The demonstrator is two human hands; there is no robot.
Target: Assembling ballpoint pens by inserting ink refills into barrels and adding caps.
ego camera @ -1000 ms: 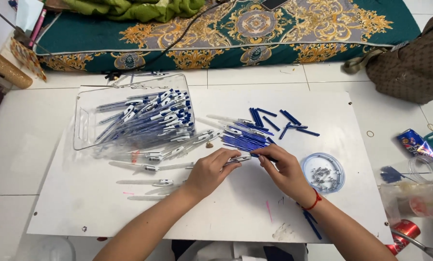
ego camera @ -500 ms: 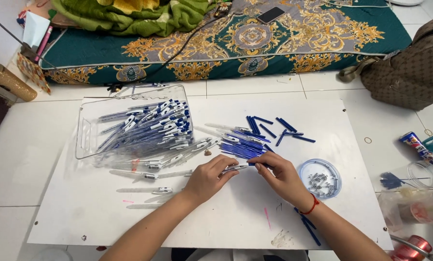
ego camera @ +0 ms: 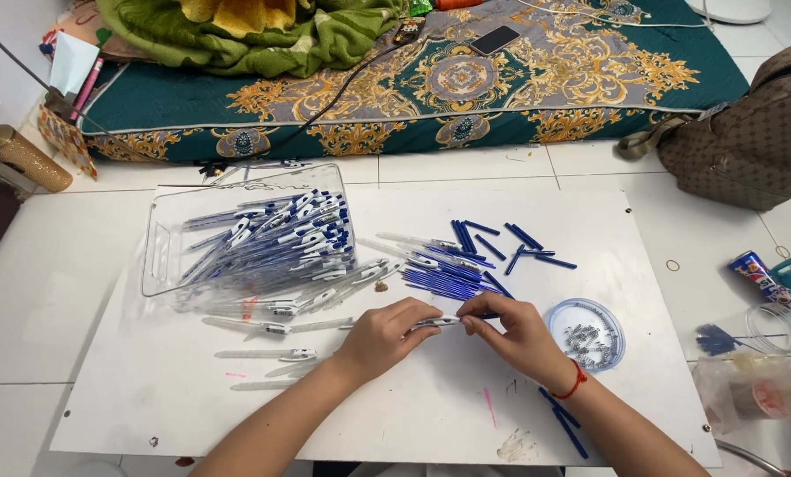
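Observation:
My left hand (ego camera: 387,334) and my right hand (ego camera: 512,329) meet over a white board (ego camera: 148,397) on the floor. Between their fingertips they hold one clear pen barrel with a blue part (ego camera: 440,321), lying level. Just beyond the hands lies a heap of blue refills (ego camera: 444,281) and loose blue caps (ego camera: 519,243). A clear plastic tray (ego camera: 161,234) to the left holds several assembled blue and white pens (ego camera: 281,238). A round clear lid with small metal springs (ego camera: 587,334) sits right of my right hand.
Loose clear barrels (ego camera: 263,327) lie left of my left hand. A patterned green mattress (ego camera: 466,79) with a phone (ego camera: 494,39) runs along the back. A brown bag (ego camera: 753,132) stands at right, with plastic bags and containers (ego camera: 758,389) at lower right.
The camera has tilted a little, so the scene sits lower in the picture. Both hands stay together on the pen, with only small finger movements.

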